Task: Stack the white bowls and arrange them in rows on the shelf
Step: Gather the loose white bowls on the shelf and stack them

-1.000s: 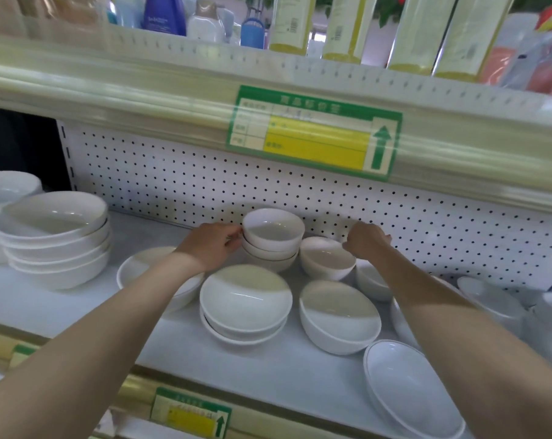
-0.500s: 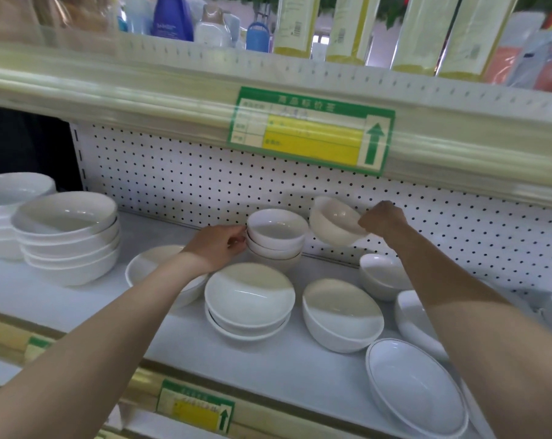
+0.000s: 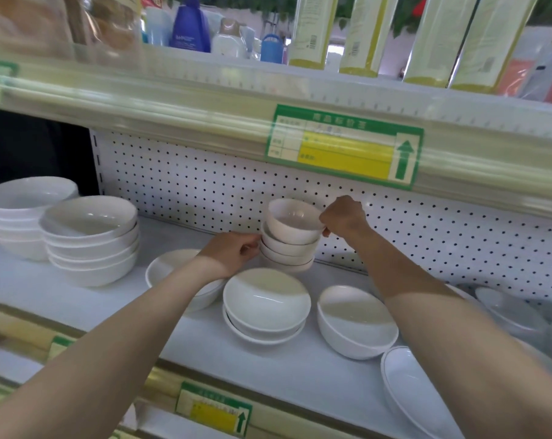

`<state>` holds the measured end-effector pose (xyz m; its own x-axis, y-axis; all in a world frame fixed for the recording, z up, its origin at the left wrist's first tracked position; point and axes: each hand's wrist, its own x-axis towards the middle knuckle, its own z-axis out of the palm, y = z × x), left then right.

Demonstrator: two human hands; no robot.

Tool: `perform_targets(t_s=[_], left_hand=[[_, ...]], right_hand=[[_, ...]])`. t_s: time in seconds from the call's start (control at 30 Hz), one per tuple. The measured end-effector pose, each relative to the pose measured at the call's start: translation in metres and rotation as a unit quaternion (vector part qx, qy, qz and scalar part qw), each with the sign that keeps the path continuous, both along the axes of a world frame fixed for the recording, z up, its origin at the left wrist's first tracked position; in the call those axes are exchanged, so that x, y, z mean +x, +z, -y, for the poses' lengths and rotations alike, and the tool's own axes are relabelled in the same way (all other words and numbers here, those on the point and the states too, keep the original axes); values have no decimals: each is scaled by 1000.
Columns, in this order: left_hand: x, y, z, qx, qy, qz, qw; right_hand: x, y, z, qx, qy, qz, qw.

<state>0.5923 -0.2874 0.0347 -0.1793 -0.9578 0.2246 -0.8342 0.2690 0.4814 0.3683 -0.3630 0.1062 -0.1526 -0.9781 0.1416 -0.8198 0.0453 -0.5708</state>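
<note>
Fingers of the left hand are curled and press against the left side of the small bowl stack, which stands on the shelf at the perforated back panel. Whether they clamp the stack or only steady it cannot be told. Fingers of the right hand are closed on the right rim of the top bowl, which sits tilted on that stack. Left of the stack stand two tall stacks of larger bowls. In front lie a two-bowl stack and a single bowl.
</note>
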Motion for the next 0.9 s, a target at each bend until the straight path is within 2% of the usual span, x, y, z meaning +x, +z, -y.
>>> perform_targets(t_s=[0.53,0.67,0.77,0.9], left_hand=[[0,-1,0,7,12,22,1000],[-1,-1,-5,-15,27,35,999],[6,2,-13,-43,57,48,996],[27,-1,-37,-96,93,-6,991]], right_hand=[[-5,-19,-1,-21,28,45,998],[-9,-21,0,-30,45,49,997],[-11,-24,-5,-112,34,16,993],[-5,-15,-28,-279,22,-56,958]])
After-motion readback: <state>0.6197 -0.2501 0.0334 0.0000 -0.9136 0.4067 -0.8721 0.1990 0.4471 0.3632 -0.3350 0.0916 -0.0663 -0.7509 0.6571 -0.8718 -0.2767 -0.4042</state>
